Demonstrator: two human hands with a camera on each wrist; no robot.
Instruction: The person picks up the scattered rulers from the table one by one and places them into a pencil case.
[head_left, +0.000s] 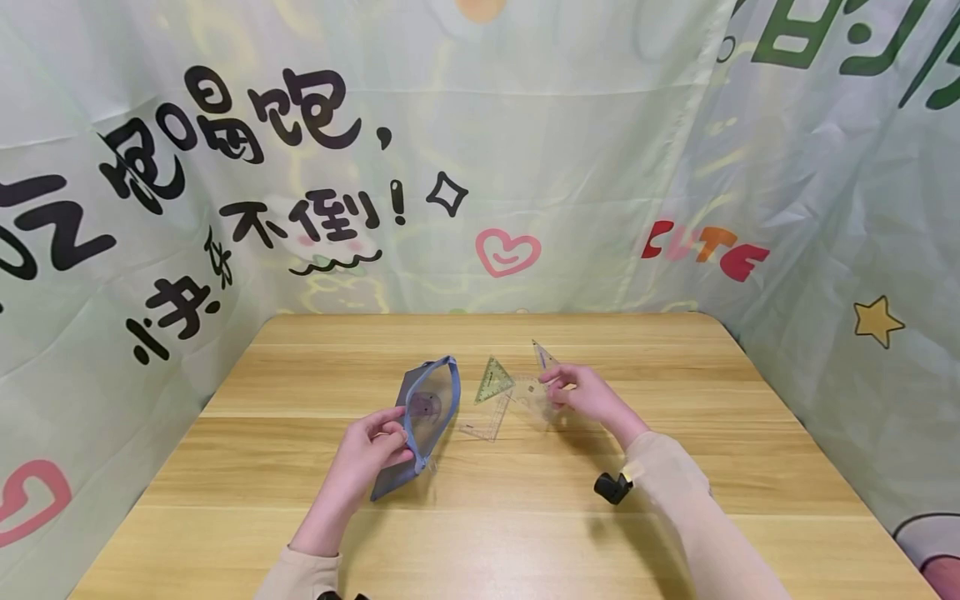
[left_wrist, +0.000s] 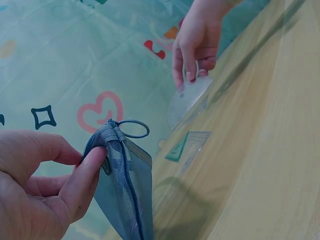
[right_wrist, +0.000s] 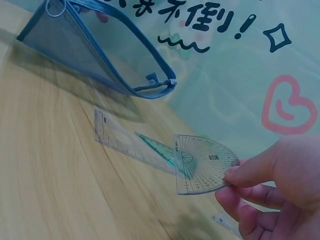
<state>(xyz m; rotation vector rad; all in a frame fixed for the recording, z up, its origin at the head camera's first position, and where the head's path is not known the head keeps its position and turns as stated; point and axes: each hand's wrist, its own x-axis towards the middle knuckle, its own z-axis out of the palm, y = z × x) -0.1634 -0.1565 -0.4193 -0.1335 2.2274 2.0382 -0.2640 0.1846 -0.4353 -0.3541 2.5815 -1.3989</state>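
Note:
My left hand (head_left: 367, 450) pinches the rim of a blue zippered mesh pouch (head_left: 393, 482), which stands with its mouth spread toward the right. A purplish rounded shape (head_left: 426, 406) shows within the mouth. Between thumb and fingers, my right hand (head_left: 588, 393) holds a clear half-round protractor (right_wrist: 205, 167) by its curved edge, raised over the table. Below and left of it lie a green set square (head_left: 495, 381) and a clear set square (right_wrist: 127, 149), partly overlapping in the right wrist view. Another clear pointed piece (head_left: 543, 357) lies just beyond my right fingers, which partly hide it.
The wooden table (head_left: 510, 533) reaches back to a printed cloth (head_left: 570, 167) that hangs behind it and along both sides. A ring pull (left_wrist: 135, 129) hangs at the pouch's zipper end. A black wrist camera (head_left: 612, 488) sits at my right sleeve.

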